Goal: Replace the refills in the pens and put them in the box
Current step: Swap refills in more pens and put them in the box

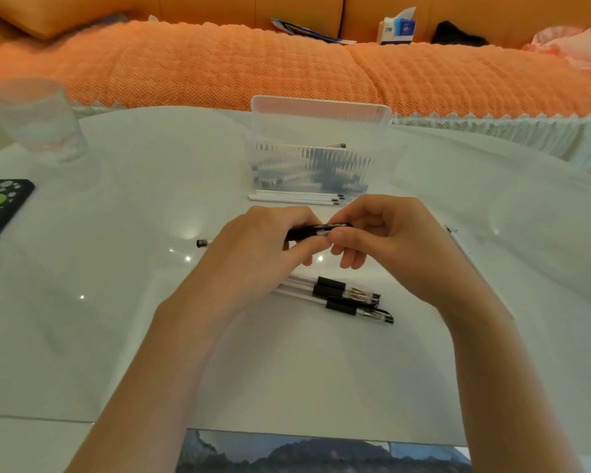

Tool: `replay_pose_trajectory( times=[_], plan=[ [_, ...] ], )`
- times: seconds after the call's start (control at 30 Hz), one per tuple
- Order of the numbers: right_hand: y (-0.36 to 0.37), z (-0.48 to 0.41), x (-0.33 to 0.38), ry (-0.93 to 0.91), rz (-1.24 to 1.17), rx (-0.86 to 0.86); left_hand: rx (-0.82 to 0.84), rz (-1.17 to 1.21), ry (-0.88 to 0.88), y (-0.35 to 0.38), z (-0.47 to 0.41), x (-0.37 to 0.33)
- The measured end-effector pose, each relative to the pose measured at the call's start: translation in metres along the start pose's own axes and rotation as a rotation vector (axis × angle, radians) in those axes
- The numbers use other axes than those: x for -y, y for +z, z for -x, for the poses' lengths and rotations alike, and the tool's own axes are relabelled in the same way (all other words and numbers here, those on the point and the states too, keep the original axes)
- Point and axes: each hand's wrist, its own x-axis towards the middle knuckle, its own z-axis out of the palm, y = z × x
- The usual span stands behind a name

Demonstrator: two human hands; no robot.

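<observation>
Two bare forearms reach forward over the glossy white table [82, 336], and the hands meet above its middle. The left hand [260, 240] is turned palm down with its fingers curled toward the right; the right hand [386, 233] faces it, its fingers bent inward and its thumb pointing left.

Just behind the hands lies a row of thin white refills with dark tips [297, 197], touching the front wall of the clear ribbed plastic box [313, 158], whose lid stands open at the back; dark pens show blurred through its wall. Near the wrists, three clear gel pens with black grips and caps [342, 297] lie side by side, partly hidden under the left hand. A small dark pen end [202, 243] sticks out to the left of the left hand. A clear glass tumbler [35, 117] stands at the far left, with a dark patterned phone case [0, 206] near it. An orange textured sofa cover [219, 70] runs behind the table, with a blue and white tissue box [396, 30] on it.

Both hands are closed on one black-gripped pen [316, 231], held level between them above the table, fingertips and thumbs pinching it from either side.
</observation>
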Motion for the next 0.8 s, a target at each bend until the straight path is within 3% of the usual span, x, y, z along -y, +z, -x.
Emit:
replay_pose_trajectory(
  times=[0.33,0.53,0.63,0.8],
  plan=[
    [-0.001,-0.001,0.0,-0.034,-0.008,0.024,-0.013,0.0,0.001,0.0,0.0,0.004],
    [-0.016,0.002,-0.007,-0.015,-0.041,-0.115,-0.106,0.075,-0.069,-0.017,0.005,0.017],
    [-0.018,0.003,-0.013,0.045,0.1,-0.112,-0.047,0.097,-0.104,-0.021,0.008,0.02],
    [0.002,-0.001,-0.013,0.119,0.378,0.049,-0.01,0.083,-0.128,-0.016,0.004,0.014]
  ],
)
